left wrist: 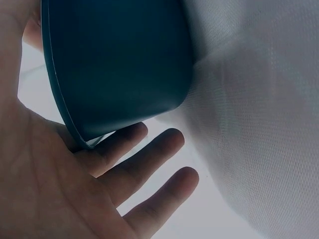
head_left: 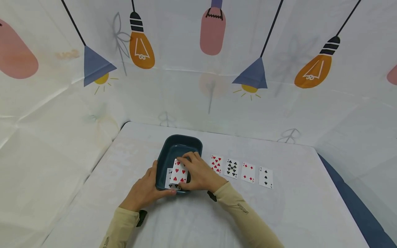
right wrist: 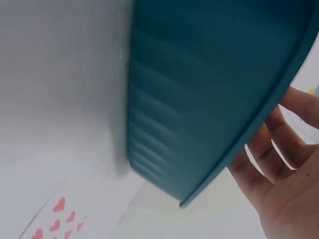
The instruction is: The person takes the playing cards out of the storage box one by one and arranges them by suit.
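Note:
A dark teal tray [head_left: 179, 137] with raised walls stands on the table. My left hand [head_left: 144, 189] rests around its near left corner, fingers along the outer side and thumb along the near rim. The left wrist view shows those fingers fairly straight beside the tray wall [left wrist: 119, 64]. Over the tray, my right hand [head_left: 198, 174] pinches a playing card with red hearts [head_left: 179, 172] between thumb and fingertips, at its near and far edges. Beneath it, inside the tray, lies a black-suited card [head_left: 168, 178], partly covered.
Right of the tray, several face-up cards lie in a slanting row: a hearts card [head_left: 216, 163], a clubs card [head_left: 231, 168], a four of diamonds [head_left: 248, 172] and a spades card [head_left: 266, 177]. A white cloth covers the table [head_left: 279, 217]. Behind hangs a printed curtain [head_left: 186, 93].

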Available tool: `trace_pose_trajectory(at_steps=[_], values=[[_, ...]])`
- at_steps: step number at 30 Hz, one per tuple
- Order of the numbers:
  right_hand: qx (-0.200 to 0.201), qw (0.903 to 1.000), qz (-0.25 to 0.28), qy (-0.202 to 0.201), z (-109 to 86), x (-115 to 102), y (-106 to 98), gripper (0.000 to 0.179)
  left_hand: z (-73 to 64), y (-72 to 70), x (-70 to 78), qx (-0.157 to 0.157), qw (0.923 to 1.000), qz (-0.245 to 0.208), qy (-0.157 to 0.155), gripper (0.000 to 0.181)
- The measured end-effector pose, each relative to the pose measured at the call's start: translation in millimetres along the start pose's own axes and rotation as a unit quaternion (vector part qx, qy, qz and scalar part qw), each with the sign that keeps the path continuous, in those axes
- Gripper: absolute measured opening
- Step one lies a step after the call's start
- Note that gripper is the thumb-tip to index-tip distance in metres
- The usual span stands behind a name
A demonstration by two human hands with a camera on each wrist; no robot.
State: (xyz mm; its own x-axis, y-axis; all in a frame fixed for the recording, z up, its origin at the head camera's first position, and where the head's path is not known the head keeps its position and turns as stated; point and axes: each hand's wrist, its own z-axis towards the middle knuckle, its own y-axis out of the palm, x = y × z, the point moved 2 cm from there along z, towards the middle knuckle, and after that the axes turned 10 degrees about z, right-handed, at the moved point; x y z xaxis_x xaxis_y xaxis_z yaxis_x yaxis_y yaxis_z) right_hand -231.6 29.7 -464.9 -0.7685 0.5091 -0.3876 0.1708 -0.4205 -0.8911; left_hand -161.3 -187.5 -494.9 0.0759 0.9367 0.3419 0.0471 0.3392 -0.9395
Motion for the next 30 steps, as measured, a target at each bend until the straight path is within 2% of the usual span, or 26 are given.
trace_pose_trajectory(at_steps=[3,11,21,26,30], values=[[0.004,1.0,0.004,0.004,-5.6,3.6,-2.9,0.083,-0.2,-0.4,1.0,0.001,1.0,0.001,-0.001,0.139],[0.011,0.9985,0.028,0.046,-22.3,10.2,-15.8,0.082,-0.4,-1.1,1.4,0.003,1.0,0.004,0.001,0.141],[0.035,0.9967,0.041,0.06,-42.5,15.0,-31.8,0.082,-0.7,-2.7,2.6,0.001,1.0,0.002,-0.003,0.141],[0.045,0.9967,0.038,0.055,-54.2,22.7,-38.0,0.082,-0.4,-3.3,2.5,0.004,1.0,0.002,-0.003,0.141],[0.046,0.9959,0.036,0.068,-65.0,30.7,-40.3,0.082,-0.6,-2.8,2.1,0.006,1.0,0.002,0.002,0.141]])
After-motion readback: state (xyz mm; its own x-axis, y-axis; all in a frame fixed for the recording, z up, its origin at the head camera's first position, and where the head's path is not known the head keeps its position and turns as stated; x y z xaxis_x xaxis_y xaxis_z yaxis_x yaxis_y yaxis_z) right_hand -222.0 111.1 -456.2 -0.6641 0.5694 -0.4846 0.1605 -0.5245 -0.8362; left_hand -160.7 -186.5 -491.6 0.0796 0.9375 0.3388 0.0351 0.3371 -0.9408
